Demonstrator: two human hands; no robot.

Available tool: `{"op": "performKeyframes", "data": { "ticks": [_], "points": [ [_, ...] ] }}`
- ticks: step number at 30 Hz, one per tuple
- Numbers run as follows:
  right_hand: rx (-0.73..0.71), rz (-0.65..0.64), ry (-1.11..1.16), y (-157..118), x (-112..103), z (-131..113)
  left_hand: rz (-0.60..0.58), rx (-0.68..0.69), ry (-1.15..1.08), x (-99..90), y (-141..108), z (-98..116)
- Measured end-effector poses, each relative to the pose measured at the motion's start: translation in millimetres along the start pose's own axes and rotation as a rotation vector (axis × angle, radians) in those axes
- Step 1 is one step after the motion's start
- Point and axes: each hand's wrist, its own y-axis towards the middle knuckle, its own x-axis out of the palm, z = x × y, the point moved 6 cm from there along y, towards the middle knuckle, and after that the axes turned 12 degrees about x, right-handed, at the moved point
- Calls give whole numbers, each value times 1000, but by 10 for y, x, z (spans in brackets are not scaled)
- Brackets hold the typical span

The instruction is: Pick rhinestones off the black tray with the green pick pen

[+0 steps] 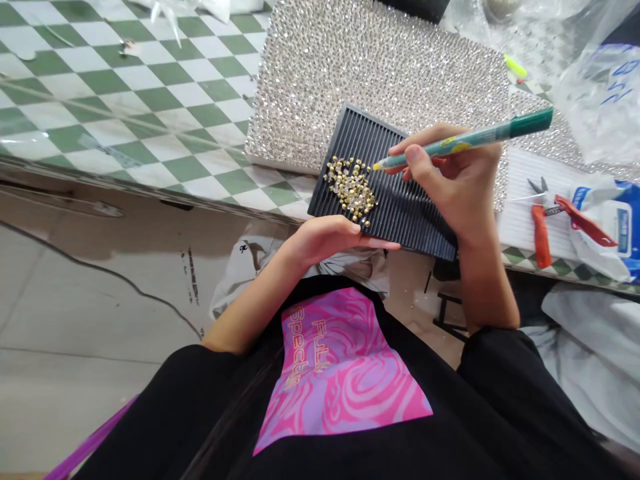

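A black ridged tray (410, 207) is tilted at the table's front edge, with a pile of small gold and clear rhinestones (353, 190) on its left part. My left hand (333, 237) grips the tray's near edge, thumb on top and fingers beneath. In my right hand (450, 170) is a green pen-like tool (480, 137), pinched between thumb and fingers. Its yellow tip is at the right side of the rhinestone pile. Behind the tray lies a large panel covered in sparkling stones (310, 80).
The table has a green and white checkered cover (190, 87). On the right are red-handled pliers (541, 233), a blue and white packet (613, 227), clear plastic bags (600, 100) and a yellow marker (515, 67). A black object (420, 8) is at the top.
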Motion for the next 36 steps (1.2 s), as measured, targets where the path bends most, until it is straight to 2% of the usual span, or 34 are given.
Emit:
{"op": "performKeyframes", "data": {
  "ticks": [4,7,13,29,36],
  "points": [
    [27,-46,-57,4,35,8,1,15,-22,-6,2,4],
    [62,-27,-108,9,23,30,9,17,-42,-6,1,8],
    [12,36,-108,4,-5,27,4,1,-25,-19,-2,-12],
    [-17,-2,-126,4,0,47,-54,40,-67,-13,13,-8],
    [-11,-20,-124,12,36,17,-34,44,-69,8,1,15]
  ]
}}
